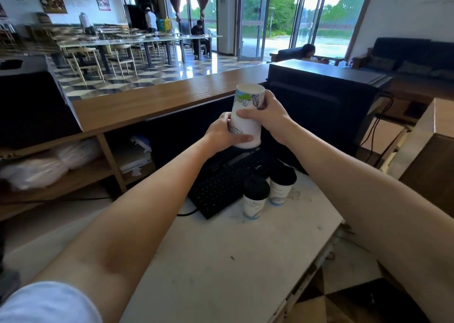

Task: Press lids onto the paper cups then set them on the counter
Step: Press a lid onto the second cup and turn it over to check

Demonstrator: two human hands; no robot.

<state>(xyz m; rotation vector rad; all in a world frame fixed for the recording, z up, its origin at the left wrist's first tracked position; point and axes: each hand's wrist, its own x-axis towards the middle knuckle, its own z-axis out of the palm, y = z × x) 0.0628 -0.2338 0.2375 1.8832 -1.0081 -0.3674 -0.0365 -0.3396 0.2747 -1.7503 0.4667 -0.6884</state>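
Fingers [245, 138] of the left hand [224, 132]: wrapped round the lower part of a stack of paper cups [247, 116], thumb across the near face.
Right hand [265, 116]: clasping the upper part of the same stack from 3 o'clock, thumb laid across the front, fingertips reaching the printed band near the rim.
Stack of paper cups: white with blue, green and black print, held in the air and tilted slightly, open rim uppermost, no lid on it; held above the far end of the keyboard [221, 187].
Keyboard: black, lying on the white counter [221, 261], cable trailing off at 8 o'clock.
Lidded cup, near [255, 197]: upright on the counter at 6 o'clock from the hands, black lid on, just beside the keyboard's right edge.
Lidded cup, far [281, 185]: upright, black lid on, touching or nearly touching the near one at its 2 o'clock.
Black machine [326, 89]: behind the hands at 1 o'clock.
Wooden bar top [159, 99]: running across at 10 o'clock.
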